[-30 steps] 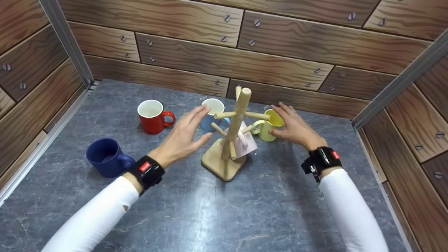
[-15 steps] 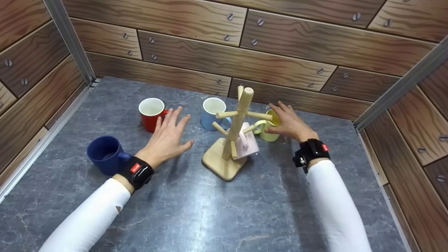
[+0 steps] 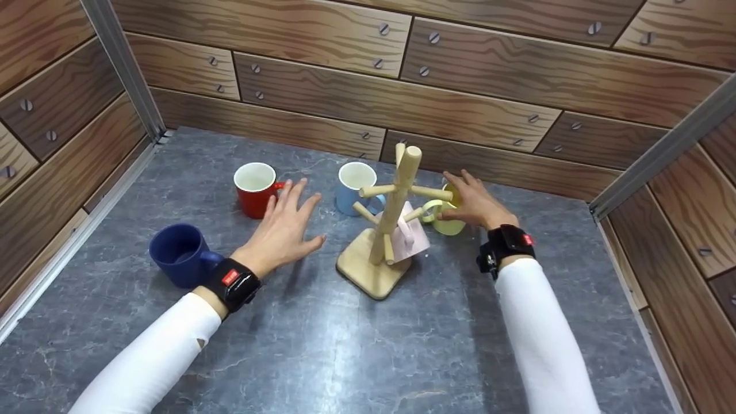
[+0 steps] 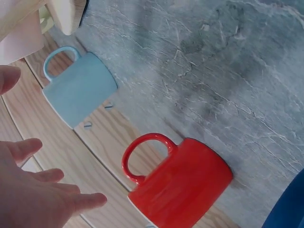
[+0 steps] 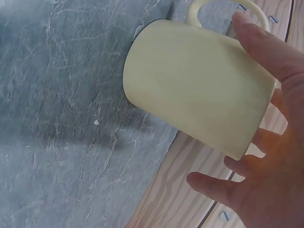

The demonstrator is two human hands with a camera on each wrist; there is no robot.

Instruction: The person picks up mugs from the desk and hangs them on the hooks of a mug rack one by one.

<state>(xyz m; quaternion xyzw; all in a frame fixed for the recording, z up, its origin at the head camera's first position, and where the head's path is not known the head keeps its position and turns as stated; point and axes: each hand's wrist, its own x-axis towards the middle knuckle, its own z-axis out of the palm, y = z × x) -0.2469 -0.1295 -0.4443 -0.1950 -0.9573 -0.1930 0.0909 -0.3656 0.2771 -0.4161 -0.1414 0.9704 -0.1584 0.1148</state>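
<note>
My left hand (image 3: pixel 280 233), fingers spread, hovers just in front of the red mug (image 3: pixel 253 198), its fingertips overlapping the mug's handle in the head view. The red mug (image 4: pixel 183 183) stands upright with its handle toward the light blue mug (image 4: pixel 80 88). On the right, my right hand (image 3: pixel 476 202) is at the pale yellow mug (image 3: pixel 448 225), thumb near its handle and the other fingers spread behind its rim. The yellow mug (image 5: pixel 194 80) stands on the table. A wooden mug tree (image 3: pixel 397 198) stands between the hands, with a pale pink mug (image 3: pixel 415 241) hanging tilted on a lower peg.
A dark blue mug (image 3: pixel 181 259) stands at the left beside my left wrist. Behind the mug tree is the light blue mug (image 3: pixel 348 198). Wood-patterned walls (image 3: pixel 322 75) enclose the grey table (image 3: pixel 322 356) at the back and sides.
My left hand has moved left, away from the mug tree to the red mug. My right hand has moved slightly left, closer around the yellow mug. The mugs have stayed in place.
</note>
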